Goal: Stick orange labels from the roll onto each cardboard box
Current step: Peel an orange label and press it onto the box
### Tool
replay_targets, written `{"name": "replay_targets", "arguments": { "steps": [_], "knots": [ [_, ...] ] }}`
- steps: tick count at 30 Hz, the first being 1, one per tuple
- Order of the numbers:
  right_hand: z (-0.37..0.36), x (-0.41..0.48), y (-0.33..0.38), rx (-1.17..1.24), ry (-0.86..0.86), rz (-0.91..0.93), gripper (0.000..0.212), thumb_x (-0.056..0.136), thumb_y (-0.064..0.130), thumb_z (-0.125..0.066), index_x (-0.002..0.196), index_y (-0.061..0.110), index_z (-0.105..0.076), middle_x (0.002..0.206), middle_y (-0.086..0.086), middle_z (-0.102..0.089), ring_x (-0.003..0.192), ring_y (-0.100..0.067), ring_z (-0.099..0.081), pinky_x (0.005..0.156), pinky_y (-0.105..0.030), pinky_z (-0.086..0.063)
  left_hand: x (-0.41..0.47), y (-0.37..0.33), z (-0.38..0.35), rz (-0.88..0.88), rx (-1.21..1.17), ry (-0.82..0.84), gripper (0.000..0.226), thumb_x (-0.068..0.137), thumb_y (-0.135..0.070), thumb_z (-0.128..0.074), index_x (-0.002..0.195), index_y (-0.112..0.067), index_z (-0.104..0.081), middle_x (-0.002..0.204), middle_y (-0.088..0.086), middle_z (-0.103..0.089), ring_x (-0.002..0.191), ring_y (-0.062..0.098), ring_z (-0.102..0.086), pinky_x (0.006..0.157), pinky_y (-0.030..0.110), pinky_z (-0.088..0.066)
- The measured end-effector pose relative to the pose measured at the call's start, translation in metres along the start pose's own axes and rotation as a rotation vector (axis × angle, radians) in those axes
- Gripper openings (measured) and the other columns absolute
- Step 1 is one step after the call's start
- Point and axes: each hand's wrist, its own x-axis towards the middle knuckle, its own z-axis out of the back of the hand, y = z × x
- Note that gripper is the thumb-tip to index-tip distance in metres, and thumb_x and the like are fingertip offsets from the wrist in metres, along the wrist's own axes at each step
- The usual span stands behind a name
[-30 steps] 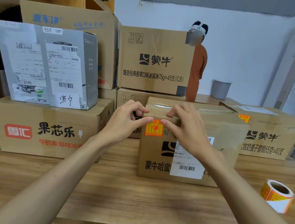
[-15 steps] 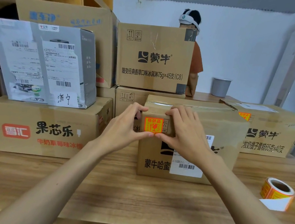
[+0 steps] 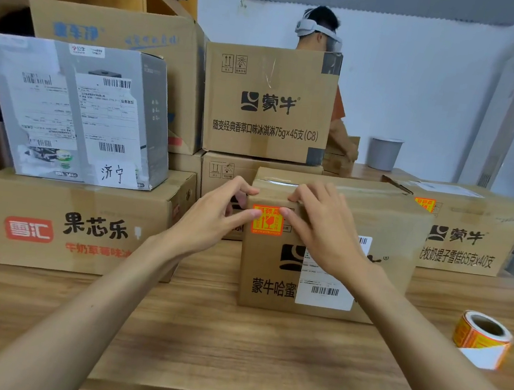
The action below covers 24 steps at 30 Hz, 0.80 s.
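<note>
Here, wooden table (image 3: 230,347) under cardboard box (image 3: 397,231), white wall (image 3: 424,85) behind.

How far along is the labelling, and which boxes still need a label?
Done: the right-hand box carries an orange label near its top corner. In hand: the left hand and right hand grip the front box at its top edge, thumbs pressing a second label onto its face. Left: the stacked box and the red-logo box show no orange label on visible faces. The roll sits at right.
</note>
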Motion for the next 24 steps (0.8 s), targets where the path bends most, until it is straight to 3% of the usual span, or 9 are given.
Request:
{"name": "replay_targets", "arguments": {
  "steps": [2,5,9,15,19,22,24],
  "knots": [
    [0.003,-0.001,-0.003,0.026,0.018,0.008,0.037,0.093,0.054,-0.051,0.102,0.019,-0.057,0.104,0.005,-0.054,0.093,-0.016,-0.044,0.076,-0.033,-0.037,-0.002,0.002,0.002,0.004,0.023,0.032,0.037,0.094,-0.047,-0.067,0.126,-0.04,-0.05,0.104,-0.011,-0.058,0.067,0.005,-0.046,0.065,0.024,-0.042],
    [0.006,-0.005,-0.005,-0.034,0.075,0.075,0.048,0.084,0.058,-0.062,0.11,0.018,-0.056,0.11,0.006,-0.054,0.097,-0.015,-0.043,0.079,-0.029,-0.034,-0.007,0.005,0.003,-0.012,0.108,0.081,0.056,0.089,-0.05,-0.071,0.135,-0.045,-0.04,0.112,-0.014,-0.057,0.068,0.009,-0.051,0.064,0.029,-0.047],
    [0.006,-0.006,-0.004,-0.097,0.107,0.091,0.05,0.083,0.05,-0.07,0.116,0.016,-0.054,0.116,0.002,-0.053,0.102,-0.02,-0.047,0.083,-0.033,-0.039,-0.008,0.002,0.0,-0.026,0.178,0.047,0.058,0.09,-0.048,-0.07,0.138,-0.043,-0.039,0.11,-0.016,-0.056,0.069,0.009,-0.051,0.062,0.022,-0.04],
    [0.029,-0.017,0.002,-0.004,0.132,0.069,0.051,0.087,0.062,-0.057,0.115,0.02,-0.057,0.117,0.007,-0.057,0.108,-0.016,-0.05,0.09,-0.036,-0.042,-0.024,-0.019,0.001,-0.075,0.273,0.039,0.061,0.089,-0.051,-0.068,0.14,-0.04,-0.037,0.109,-0.019,-0.056,0.075,0.002,-0.055,0.06,0.014,-0.037],
    [0.057,-0.033,0.004,0.174,0.092,-0.041,0.043,0.088,0.06,-0.06,0.11,0.024,-0.062,0.116,0.015,-0.061,0.111,-0.003,-0.048,0.099,-0.03,-0.036,-0.037,-0.043,0.004,-0.125,0.158,0.03,0.042,0.097,-0.051,-0.055,0.136,-0.038,-0.052,0.107,-0.018,-0.06,0.082,0.003,-0.055,0.067,0.014,-0.039],
    [0.068,-0.039,0.008,0.337,0.079,-0.162,0.037,0.084,0.062,-0.065,0.099,0.028,-0.061,0.111,0.018,-0.062,0.11,-0.006,-0.052,0.099,-0.033,-0.04,-0.025,-0.054,0.006,-0.094,-0.006,-0.134,0.026,0.102,-0.037,-0.055,0.124,-0.029,-0.065,0.108,-0.01,-0.062,0.09,0.005,-0.057,0.074,0.016,-0.042],
    [0.076,-0.041,0.012,0.425,0.076,-0.231,0.038,0.081,0.063,-0.067,0.09,0.027,-0.058,0.108,0.017,-0.063,0.108,-0.011,-0.055,0.097,-0.036,-0.043,-0.01,-0.053,0.006,0.019,-0.021,-0.219,0.03,0.102,-0.037,-0.057,0.131,-0.03,-0.061,0.12,-0.009,-0.058,0.105,0.004,-0.057,0.088,0.025,-0.048]
  ]
}}
